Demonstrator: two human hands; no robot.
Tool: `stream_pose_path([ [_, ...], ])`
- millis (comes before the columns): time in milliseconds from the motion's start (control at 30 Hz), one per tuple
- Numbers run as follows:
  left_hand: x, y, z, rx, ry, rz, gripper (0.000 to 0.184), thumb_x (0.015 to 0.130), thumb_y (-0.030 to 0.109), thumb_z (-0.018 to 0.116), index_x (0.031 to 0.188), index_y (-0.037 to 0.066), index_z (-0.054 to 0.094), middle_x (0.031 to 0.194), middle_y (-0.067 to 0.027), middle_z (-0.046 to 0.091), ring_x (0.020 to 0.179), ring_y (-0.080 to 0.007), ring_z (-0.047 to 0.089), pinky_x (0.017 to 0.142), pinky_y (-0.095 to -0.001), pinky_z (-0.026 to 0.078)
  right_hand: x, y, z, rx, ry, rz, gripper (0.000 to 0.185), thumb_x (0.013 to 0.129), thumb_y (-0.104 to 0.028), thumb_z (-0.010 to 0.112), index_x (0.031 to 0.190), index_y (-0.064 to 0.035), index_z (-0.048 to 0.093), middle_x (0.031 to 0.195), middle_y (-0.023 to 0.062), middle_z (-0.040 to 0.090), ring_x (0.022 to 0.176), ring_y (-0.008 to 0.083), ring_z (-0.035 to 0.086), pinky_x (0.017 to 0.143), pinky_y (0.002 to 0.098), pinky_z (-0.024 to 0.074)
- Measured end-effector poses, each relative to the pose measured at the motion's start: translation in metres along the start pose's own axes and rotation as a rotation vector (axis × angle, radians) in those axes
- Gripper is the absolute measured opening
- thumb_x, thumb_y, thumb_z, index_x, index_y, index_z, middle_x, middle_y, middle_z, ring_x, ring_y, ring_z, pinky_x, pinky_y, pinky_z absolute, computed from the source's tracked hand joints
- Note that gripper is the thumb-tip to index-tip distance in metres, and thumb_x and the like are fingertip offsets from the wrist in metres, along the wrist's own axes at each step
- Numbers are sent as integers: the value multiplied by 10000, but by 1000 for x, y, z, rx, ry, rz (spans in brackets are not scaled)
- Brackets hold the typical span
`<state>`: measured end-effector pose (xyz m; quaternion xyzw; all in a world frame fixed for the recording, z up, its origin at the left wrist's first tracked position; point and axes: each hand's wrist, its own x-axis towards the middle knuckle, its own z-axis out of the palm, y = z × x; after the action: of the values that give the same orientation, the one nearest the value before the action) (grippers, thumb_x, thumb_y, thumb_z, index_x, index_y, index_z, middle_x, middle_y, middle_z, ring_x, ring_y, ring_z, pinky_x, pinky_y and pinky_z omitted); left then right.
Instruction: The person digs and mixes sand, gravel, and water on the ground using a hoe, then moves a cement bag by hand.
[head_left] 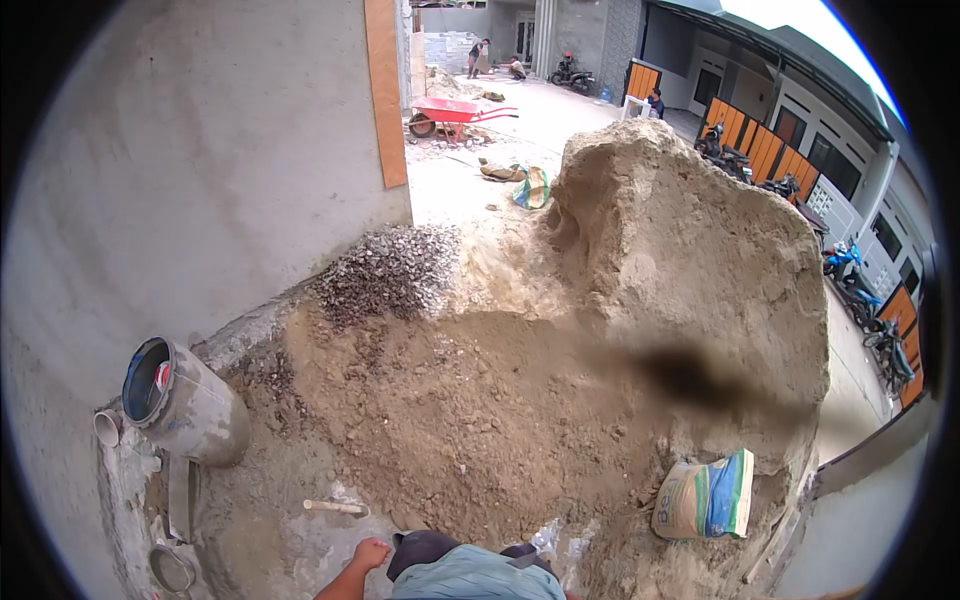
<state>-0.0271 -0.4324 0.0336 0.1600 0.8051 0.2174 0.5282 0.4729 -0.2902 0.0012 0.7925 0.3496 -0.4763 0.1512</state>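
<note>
My left hand (371,553) hangs low beside my dark-clad thigh, its fingers curled into a fist with nothing visible in it. Just beyond it lies a short pale stick or handle (335,508) on the damp ground; the hand does not touch it. Out of frame, or hidden by my body, is my right hand. To my right a sand-coloured sack with blue and green stripes (705,495) leans on the soil. At the left, against the wall, stands a tall, mud-coated bucket (190,405) with something red and white inside.
A big sand heap (700,235) rises ahead right, with loose soil (460,410) before me. Gravel (390,272) is piled by the grey wall (200,130). Farther off are a red wheelbarrow (450,112), parked motorbikes (845,258) and several people. A dark blur crosses the sand.
</note>
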Motion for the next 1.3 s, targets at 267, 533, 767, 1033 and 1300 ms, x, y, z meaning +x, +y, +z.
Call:
stream_pose_path([
  [267,0,-1,9,33,-26,-16,106,830,156,682,865,56,676,719,-56,678,569,-167,651,457,-311,494,5,17,7,38,-6,9,468,793,-379,700,1092,-20,711,1093,168,706,1028,293,666,860,401,505],
  [533,48,-23,5,226,-191,96,160,884,197,656,967,60,645,778,-72,687,627,-191,666,516,-333,525,51,109,75,180,-36,-21,487,792,-399,708,1101,-22,712,1118,169,704,1059,295,658,884,400,498],
  [767,61,-19,12,469,-286,505,395,868,300,672,1158,45,590,694,-97,678,560,-240,630,523,-407,503,95,132,112,166,-130,-78,616,771,-526,646,1236,-122,673,1340,100,612,1277,292,552,1031,414,450],
  [1033,30,24,27,136,-125,58,120,839,169,696,855,52,679,699,-54,680,551,-147,638,466,-300,499,16,85,54,120,-3,9,508,783,-408,694,1174,-84,691,1194,127,686,1083,296,673,874,428,540],
  [1300,4,21,36,196,-84,152,168,837,228,723,793,68,701,679,-40,690,559,-135,642,536,-304,514,15,72,17,21,4,23,473,786,-384,703,1145,-78,694,1165,129,689,1051,288,679,842,428,546],
])
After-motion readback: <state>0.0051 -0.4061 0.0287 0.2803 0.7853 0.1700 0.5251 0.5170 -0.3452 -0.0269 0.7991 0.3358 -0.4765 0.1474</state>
